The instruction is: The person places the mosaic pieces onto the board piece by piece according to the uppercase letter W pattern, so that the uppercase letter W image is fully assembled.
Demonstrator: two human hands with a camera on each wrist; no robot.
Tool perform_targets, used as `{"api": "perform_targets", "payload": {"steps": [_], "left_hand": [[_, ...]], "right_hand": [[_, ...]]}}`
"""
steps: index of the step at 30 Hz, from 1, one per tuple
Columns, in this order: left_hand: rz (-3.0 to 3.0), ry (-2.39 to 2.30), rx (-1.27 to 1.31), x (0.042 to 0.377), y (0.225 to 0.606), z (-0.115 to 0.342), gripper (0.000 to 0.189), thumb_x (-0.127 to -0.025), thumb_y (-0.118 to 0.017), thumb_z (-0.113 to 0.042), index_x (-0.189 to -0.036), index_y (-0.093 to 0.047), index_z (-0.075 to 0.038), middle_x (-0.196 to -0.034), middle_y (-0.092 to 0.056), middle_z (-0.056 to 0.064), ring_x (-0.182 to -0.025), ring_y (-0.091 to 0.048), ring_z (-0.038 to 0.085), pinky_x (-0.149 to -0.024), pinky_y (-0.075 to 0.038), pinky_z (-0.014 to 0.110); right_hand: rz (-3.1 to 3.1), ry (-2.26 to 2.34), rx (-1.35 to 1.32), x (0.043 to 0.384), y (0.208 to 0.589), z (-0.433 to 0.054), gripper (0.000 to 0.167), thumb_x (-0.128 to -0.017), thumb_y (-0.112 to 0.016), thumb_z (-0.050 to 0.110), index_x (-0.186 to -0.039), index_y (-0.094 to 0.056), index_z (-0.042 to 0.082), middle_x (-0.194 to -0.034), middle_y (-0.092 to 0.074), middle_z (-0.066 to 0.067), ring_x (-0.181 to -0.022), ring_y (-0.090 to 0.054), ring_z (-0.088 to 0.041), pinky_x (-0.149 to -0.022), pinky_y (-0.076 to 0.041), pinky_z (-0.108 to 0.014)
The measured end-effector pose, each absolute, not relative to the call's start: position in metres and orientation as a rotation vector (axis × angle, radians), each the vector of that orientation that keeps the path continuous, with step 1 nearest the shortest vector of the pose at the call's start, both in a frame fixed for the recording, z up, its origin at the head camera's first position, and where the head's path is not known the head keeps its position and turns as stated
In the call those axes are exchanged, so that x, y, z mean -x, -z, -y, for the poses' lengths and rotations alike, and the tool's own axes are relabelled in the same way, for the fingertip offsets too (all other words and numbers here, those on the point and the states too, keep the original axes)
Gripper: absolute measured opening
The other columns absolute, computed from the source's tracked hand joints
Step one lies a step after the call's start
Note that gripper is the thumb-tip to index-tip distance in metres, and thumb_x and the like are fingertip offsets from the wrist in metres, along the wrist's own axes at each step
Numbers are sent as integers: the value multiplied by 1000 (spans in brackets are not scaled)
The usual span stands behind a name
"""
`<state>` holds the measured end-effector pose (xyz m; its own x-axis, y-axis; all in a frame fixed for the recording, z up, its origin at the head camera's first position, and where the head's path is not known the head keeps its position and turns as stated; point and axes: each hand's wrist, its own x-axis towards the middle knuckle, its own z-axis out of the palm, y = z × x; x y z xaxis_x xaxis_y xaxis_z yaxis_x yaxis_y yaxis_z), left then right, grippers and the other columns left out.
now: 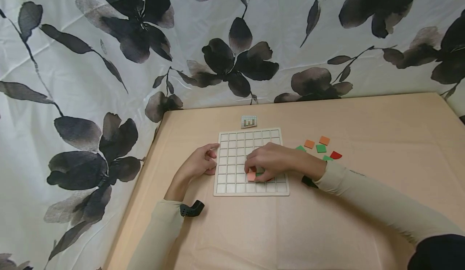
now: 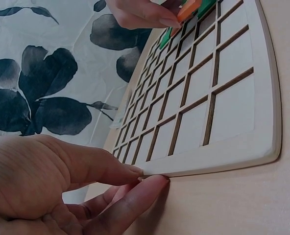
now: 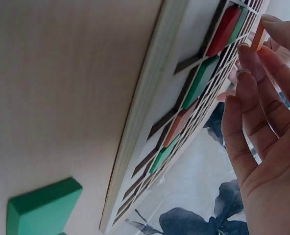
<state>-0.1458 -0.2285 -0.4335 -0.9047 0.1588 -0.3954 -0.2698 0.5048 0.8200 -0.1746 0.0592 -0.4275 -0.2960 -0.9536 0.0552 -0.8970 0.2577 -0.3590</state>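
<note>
A pale wooden grid board [image 1: 231, 170] with square cells lies on the table. My left hand [image 1: 200, 162] pinches its left rim between thumb and finger, as the left wrist view shows closely. Above the board my right hand [image 1: 270, 161] pinches an orange square tile [image 3: 256, 39] on edge, thumb on one side and fingers on the other. Under and beside that hand, tiles sit in the grid: a red tile [image 3: 224, 30], a green tile [image 3: 202, 81], another orange tile [image 3: 180, 123] and a further green tile [image 3: 164, 154]. From the head view, my right hand covers most of them.
Right of the board lie loose tiles: two orange tiles [image 1: 324, 141], several green tiles [image 1: 321, 148] and a red piece [image 1: 336, 155]. Behind the board is a small picture card [image 1: 248, 121]. A floral cloth [image 1: 203, 28] hangs behind the table [image 1: 363, 141].
</note>
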Motion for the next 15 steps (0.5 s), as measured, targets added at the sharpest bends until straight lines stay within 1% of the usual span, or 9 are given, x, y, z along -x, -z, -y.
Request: {"api": "perform_targets", "payload": {"steps": [7,15], "left_hand": [[-2330,-1374,82,146,434,231,70,-89,-58,15,-152,-45,-12,-109,-48,13,-76,-54,19,-63,-59,32],[-2328,-1361,77,145,433,233,70,-90,-57,15,-153,-44,-12,-109,-49,13,-76,-54,18,-64,-59,32]], "right_hand": [[-2357,470,1773,172,430,-54,15,-89,-73,35,-100,-71,25,-89,-62,11,-75,-52,0,-58,-39,-21],[-2372,435,1750,168,430,-50,18,-88,-75,32,-102,-70,24,-89,-60,8,-72,-50,-1,-57,-37,-21]]}}
